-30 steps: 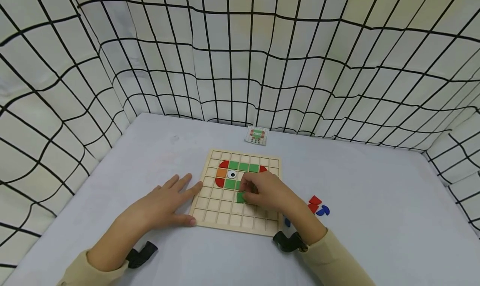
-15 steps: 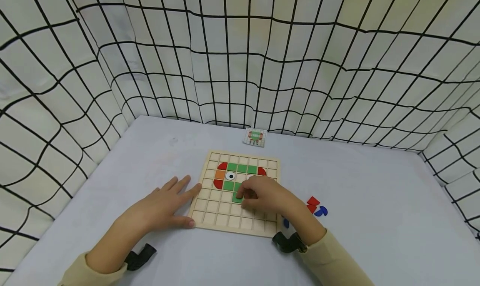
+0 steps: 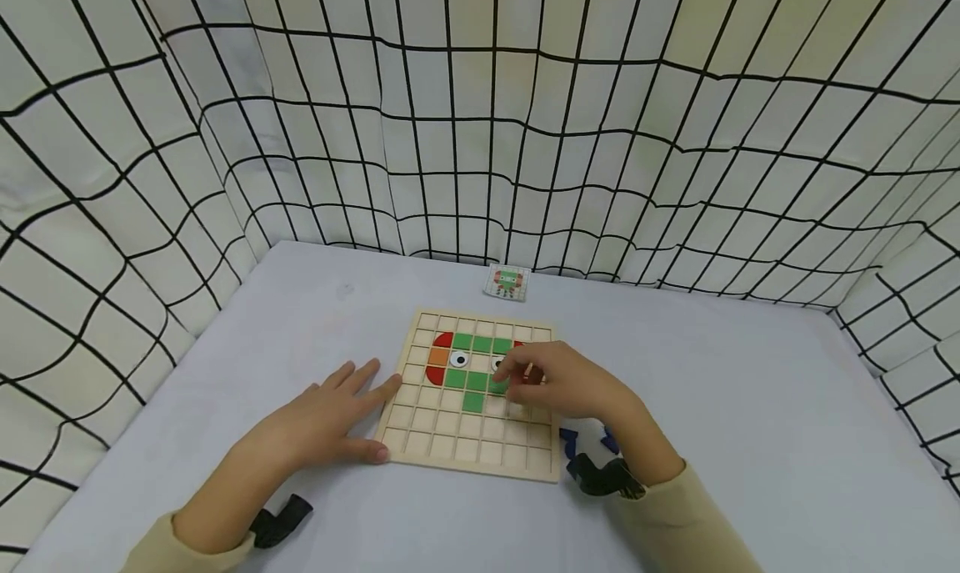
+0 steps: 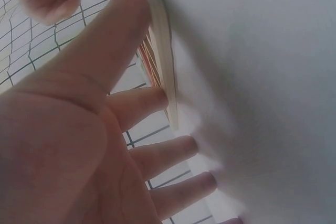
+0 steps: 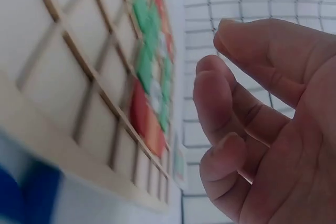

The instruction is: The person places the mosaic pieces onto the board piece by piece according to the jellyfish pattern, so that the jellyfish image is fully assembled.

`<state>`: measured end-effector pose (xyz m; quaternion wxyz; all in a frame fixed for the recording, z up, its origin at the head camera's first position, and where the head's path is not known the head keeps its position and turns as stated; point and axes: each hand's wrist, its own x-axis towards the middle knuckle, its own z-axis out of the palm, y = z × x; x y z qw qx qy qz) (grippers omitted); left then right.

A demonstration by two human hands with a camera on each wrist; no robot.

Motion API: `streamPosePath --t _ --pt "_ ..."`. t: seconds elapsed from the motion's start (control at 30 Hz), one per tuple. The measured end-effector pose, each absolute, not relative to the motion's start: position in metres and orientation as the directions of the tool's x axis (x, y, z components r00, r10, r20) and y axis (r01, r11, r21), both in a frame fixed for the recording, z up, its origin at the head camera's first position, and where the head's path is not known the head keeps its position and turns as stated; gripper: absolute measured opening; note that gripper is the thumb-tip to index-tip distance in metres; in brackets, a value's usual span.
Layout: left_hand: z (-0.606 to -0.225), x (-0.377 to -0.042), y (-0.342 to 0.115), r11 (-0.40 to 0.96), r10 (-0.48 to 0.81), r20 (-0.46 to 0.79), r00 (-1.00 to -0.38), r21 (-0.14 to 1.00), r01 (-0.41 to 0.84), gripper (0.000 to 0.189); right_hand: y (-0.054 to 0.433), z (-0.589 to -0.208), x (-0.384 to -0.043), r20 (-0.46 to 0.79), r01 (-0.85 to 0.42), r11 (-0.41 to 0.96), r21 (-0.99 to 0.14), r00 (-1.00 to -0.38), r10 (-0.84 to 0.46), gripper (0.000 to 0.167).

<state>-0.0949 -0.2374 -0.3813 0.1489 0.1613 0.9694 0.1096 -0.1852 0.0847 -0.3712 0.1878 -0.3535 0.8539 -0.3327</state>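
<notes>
A light wooden grid board (image 3: 467,449) lies on the white table. Set in its cells are several green square tiles (image 3: 473,402), red rounded pieces (image 3: 435,376), an orange square (image 3: 438,356) and two eye discs (image 3: 459,359). My left hand (image 3: 322,423) rests with spread fingers at the board's left side; in the left wrist view its thumb and index fingertip touch the board edge (image 4: 167,61). My right hand (image 3: 562,381) hovers over the board's right part, hiding some pieces. In the right wrist view its fingers (image 5: 212,100) are loosely curled, with nothing between them and the thumb.
Blue pieces (image 3: 570,442) lie by the board's lower right edge, partly behind my right wrist. A small picture card (image 3: 507,282) sits beyond the board. Black netting (image 3: 491,123) over white cloth walls the table's back and sides.
My right hand has let go of the lower green tile, which stays in its cell, and has moved up and right. My left hand has stayed still.
</notes>
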Motion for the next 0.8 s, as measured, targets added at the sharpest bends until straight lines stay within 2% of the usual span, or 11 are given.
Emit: streamPosePath --t 0.27,0.53,0.73,0.8 --pt "-0.382 -0.093 -0.238 0.928 0.336 -0.251 -0.908 0.255 0.273 0.094 0.128 -0.364 -0.183 -0.072 -0.474 0.558 -0.682 -0.715 -0.695 0.019" --pt "-0.381 -0.093 -0.237 0.930 0.333 -0.268 -0.904 0.251 0.268 0.094 0.166 -0.373 -0.182 -0.121 -0.406 0.612 -0.678 -0.760 -0.638 0.020" --pt "-0.381 -0.094 -0.237 0.929 0.342 -0.265 -0.901 0.243 0.281 0.094 0.172 -0.372 -0.185 -0.210 -0.353 0.638 -0.684 -0.743 -0.635 0.021" --pt "-0.381 -0.094 -0.237 0.928 0.343 -0.268 -0.900 0.243 0.281 0.094 0.175 -0.372 -0.185 -0.229 -0.344 0.671 -0.657 -0.756 -0.613 0.021"
